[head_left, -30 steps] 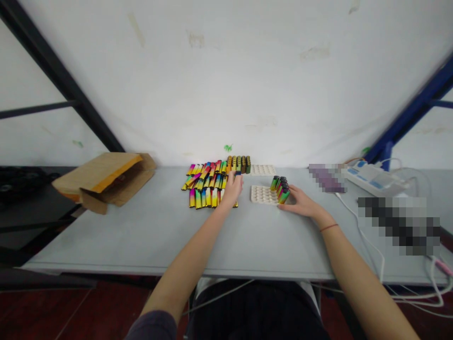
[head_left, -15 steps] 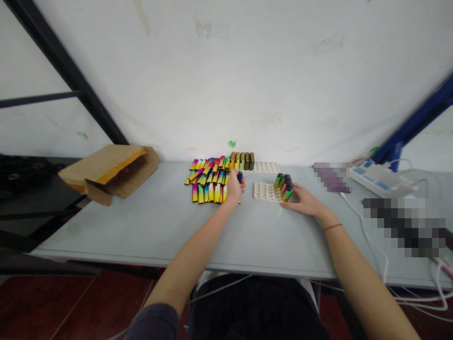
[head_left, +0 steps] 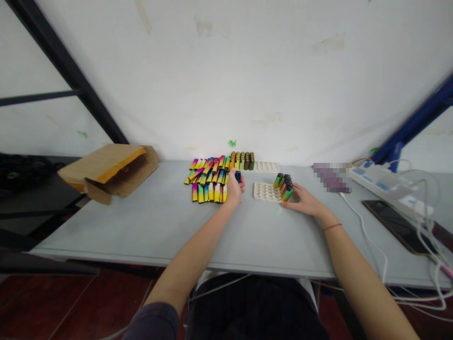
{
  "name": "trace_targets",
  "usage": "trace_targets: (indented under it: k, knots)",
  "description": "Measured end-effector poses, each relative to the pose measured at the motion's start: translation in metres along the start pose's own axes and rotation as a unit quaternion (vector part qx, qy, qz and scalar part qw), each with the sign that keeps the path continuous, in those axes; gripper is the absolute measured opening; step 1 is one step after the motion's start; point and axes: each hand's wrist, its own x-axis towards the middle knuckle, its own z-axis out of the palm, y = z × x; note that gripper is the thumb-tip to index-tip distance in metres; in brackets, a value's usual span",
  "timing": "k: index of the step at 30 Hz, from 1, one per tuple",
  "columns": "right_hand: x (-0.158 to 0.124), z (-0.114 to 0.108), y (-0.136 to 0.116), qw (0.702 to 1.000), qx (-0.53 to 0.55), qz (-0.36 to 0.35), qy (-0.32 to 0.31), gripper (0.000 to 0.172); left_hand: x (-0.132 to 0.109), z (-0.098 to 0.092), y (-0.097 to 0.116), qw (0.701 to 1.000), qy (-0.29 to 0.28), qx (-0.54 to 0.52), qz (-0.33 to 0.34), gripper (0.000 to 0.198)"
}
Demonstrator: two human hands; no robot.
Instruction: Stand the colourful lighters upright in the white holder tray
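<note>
My left hand (head_left: 234, 187) is closed around a lighter (head_left: 239, 176) whose dark blue end shows above the fingers, just right of a pile of rainbow-coloured lighters (head_left: 207, 182) lying on the grey table (head_left: 148, 222). My right hand (head_left: 304, 200) rests on the table against the right edge of a white holed tray (head_left: 265, 192), touching the several lighters (head_left: 283, 185) that stand upright in it. Its fingers lie curled beside the tray. A second white tray (head_left: 266, 166) sits behind, with a row of standing lighters (head_left: 242, 160) next to it.
An open cardboard box (head_left: 108, 172) lies on its side at the table's left. A power strip (head_left: 380, 180), white cables (head_left: 375, 250) and a dark phone (head_left: 396, 224) are on the right. A white wall rises right behind the table. Dark and blue frame bars flank it.
My left hand has lifted a lighter from the pile and closed round it. The head camera tilted slightly; my right hand stays beside the tray.
</note>
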Motion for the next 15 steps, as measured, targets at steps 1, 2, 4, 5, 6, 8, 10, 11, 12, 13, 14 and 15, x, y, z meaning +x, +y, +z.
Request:
trace_targets:
  k: [1,2,4,5,6,8,10,11,12,13,14,15]
  knots:
    - [0.0001,-0.0004,-0.0005,1.000,-0.001,0.000,-0.001,0.076,-0.0002,0.0001,0.0000,1.000,-0.001,0.000,0.000,0.054]
    - [0.0002,-0.0009,-0.0011,1.000,-0.002,-0.002,-0.002,0.076,-0.0005,0.0001,0.0004,1.000,-0.002,0.000,-0.002,0.054]
    - [0.0005,-0.0015,-0.0020,1.000,-0.002,-0.006,-0.004,0.076,-0.0014,0.0002,0.0018,1.000,-0.009,-0.004,-0.007,0.051]
    - [0.0007,-0.0017,-0.0023,1.000,-0.002,-0.007,-0.004,0.076,-0.0019,0.0003,0.0027,1.000,-0.014,-0.008,-0.011,0.049]
    - [0.0008,-0.0016,-0.0024,1.000,-0.001,-0.008,-0.004,0.076,-0.0024,0.0003,0.0037,1.000,-0.020,-0.012,-0.014,0.046]
    - [0.0010,-0.0011,-0.0020,1.000,0.000,-0.010,-0.004,0.076,-0.0029,0.0004,0.0052,0.999,-0.025,-0.020,-0.021,0.044]
    - [0.0010,-0.0004,-0.0012,1.000,0.001,-0.014,-0.002,0.076,-0.0025,0.0006,0.0055,0.999,-0.024,-0.029,-0.027,0.043]
    - [0.0010,0.0000,-0.0008,1.000,0.000,-0.016,0.000,0.076,-0.0021,0.0006,0.0051,0.999,-0.023,-0.032,-0.029,0.044]
    - [0.0010,0.0004,-0.0005,1.000,-0.002,-0.017,0.002,0.076,-0.0017,0.0007,0.0044,0.999,-0.022,-0.033,-0.029,0.045]
    - [0.0011,0.0008,-0.0003,1.000,-0.005,-0.018,0.005,0.075,-0.0013,0.0008,0.0032,0.999,-0.024,-0.031,-0.031,0.046]
    - [0.0011,0.0011,-0.0004,1.000,-0.009,-0.019,0.007,0.075,-0.0009,0.0010,0.0016,0.999,-0.029,-0.026,-0.031,0.047]
    - [0.0012,0.0014,-0.0006,1.000,-0.014,-0.020,0.009,0.075,-0.0007,0.0014,-0.0004,0.999,-0.038,-0.015,-0.029,0.048]
